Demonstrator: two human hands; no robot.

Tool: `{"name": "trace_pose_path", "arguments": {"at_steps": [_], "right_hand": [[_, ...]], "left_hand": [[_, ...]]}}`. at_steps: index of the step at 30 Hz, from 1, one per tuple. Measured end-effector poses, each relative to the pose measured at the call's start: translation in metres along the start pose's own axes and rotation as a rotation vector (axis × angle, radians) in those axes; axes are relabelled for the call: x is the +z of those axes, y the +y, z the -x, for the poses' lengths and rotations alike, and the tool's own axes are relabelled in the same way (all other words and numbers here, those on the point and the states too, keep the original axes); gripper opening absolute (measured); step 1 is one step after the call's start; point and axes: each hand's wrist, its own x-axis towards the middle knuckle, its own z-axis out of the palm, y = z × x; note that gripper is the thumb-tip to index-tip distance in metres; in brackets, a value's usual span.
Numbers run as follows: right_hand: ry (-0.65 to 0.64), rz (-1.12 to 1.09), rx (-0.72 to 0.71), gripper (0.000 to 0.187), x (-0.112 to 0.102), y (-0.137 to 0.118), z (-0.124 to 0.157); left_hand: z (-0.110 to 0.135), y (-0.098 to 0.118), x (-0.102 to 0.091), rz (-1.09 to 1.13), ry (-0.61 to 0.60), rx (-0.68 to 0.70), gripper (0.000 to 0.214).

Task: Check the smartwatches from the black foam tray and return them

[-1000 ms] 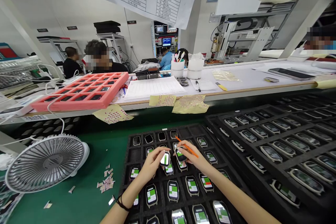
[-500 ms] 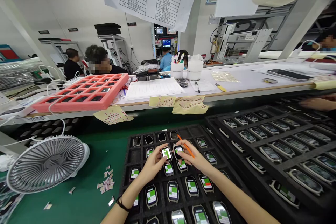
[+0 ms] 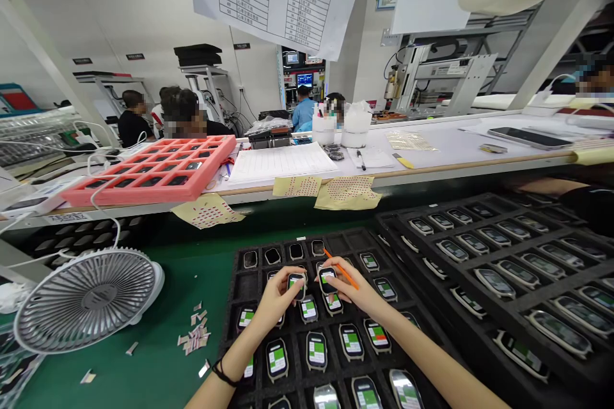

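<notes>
Fingers of my left hand are closed round a smartwatch case whose screen is partly lit white and green, the thumb lying over it. In my right hand is a second watch case, also showing green and white. An orange stick, perhaps a pen, is tucked between the right hand's fingers. Both hands are above a black foam tray with rows of pockets. Several watch cases with lit green and white screens sit in it, and darker ones fill part of the far row.
Stacked black trays of watches stand on the right, a co-worker's arm beyond them. At left are a grey fan and small paper strips on the green mat. A shelf ahead carries a pink foam tray and white tubs.
My left hand has shifted slightly left and tilted its watch, whose screen looks less bright. My right hand is nearly still. The co-worker's arm at right has moved further in.
</notes>
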Motion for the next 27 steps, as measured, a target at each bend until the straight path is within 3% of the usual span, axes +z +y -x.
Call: {"name": "trace_pose_path", "arguments": {"at_steps": [15,27], "right_hand": [[0.036,-0.068,0.000,0.029,-0.001,0.003,-0.004],[-0.040,-0.068,-0.036,0.038,-0.002,0.003,-0.004]], "left_hand": [[-0.001,-0.001,-0.001,0.046,-0.055,0.001,0.046],[-0.001,-0.007,-0.002,0.102,-0.082,-0.004,0.053]]}}
